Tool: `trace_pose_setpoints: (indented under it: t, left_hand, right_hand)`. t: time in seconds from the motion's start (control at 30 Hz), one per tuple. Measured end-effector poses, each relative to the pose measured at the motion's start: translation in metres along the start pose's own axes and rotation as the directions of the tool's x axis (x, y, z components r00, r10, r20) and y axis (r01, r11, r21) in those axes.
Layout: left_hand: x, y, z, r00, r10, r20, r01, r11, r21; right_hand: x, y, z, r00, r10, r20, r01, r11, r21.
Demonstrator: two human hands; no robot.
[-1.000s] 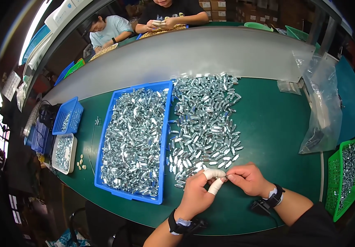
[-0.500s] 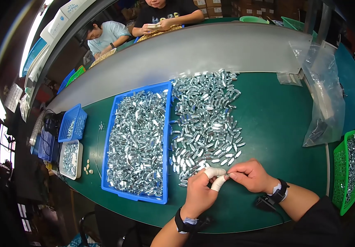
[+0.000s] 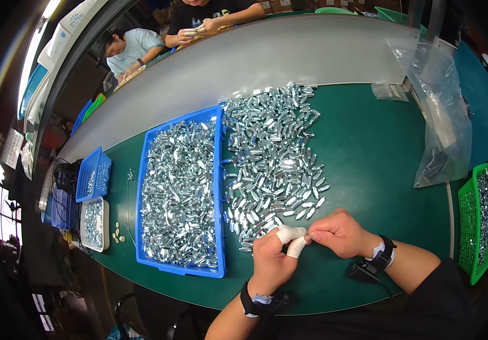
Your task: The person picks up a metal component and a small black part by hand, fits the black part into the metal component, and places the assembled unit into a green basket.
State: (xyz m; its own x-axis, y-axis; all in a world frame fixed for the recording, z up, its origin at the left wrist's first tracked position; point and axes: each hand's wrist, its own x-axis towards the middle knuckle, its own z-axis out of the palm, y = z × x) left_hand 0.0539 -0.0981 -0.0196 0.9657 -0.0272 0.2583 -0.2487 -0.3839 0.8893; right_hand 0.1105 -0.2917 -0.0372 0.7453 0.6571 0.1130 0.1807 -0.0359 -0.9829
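My left hand (image 3: 274, 259) has white tape wrapped round its thumb and forefinger, and these are pinched together. Against their tips, my right hand (image 3: 339, 233) pinches with its thumb and forefinger. Whatever the fingertips hold between them is covered and too small to name. Just beyond the hands, a loose pile of shiny silver metal fittings (image 3: 272, 153), short and hexagonal, lies on the green tabletop (image 3: 363, 147). A blue tray (image 3: 219, 187) heaped with the same fittings stands left of the pile. Both wrists wear black straps.
At the left stand a blue basket (image 3: 103, 175) and a white tub (image 3: 105, 226) with small metal parts. Small pale pieces (image 3: 116, 232) lie nearby. A green basket (image 3: 465, 226) of metal parts is at far right, by a clear plastic bag (image 3: 439, 136). Two people work behind the grey partition (image 3: 312, 51).
The view has shifted, so the table and trays appear slightly farther left and higher. My hands stay pinched together; the small metallic glint between the fingertips is now hidden.
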Motion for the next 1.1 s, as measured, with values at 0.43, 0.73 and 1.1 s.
trace_pose_setpoints:
  t: [0.43,0.73,1.1]
  left_hand:
    - [0.014,-0.005,-0.043,0.741,-0.212,-0.637,-0.069,0.92,-0.386]
    - [0.004,-0.002,-0.027,0.991,-0.031,0.129,-0.043,0.846,0.532]
    - [0.008,0.002,-0.019,0.992,0.064,0.111,-0.097,0.939,0.33]
  right_hand:
    - [0.002,0.0,-0.001,0.99,0.142,-0.02,-0.139,0.984,0.112]
    - [0.002,0.0,-0.001,0.995,0.097,-0.026,-0.093,0.989,0.117]
    - [-0.002,0.004,-0.001,0.998,0.065,-0.013,-0.063,0.992,0.109]
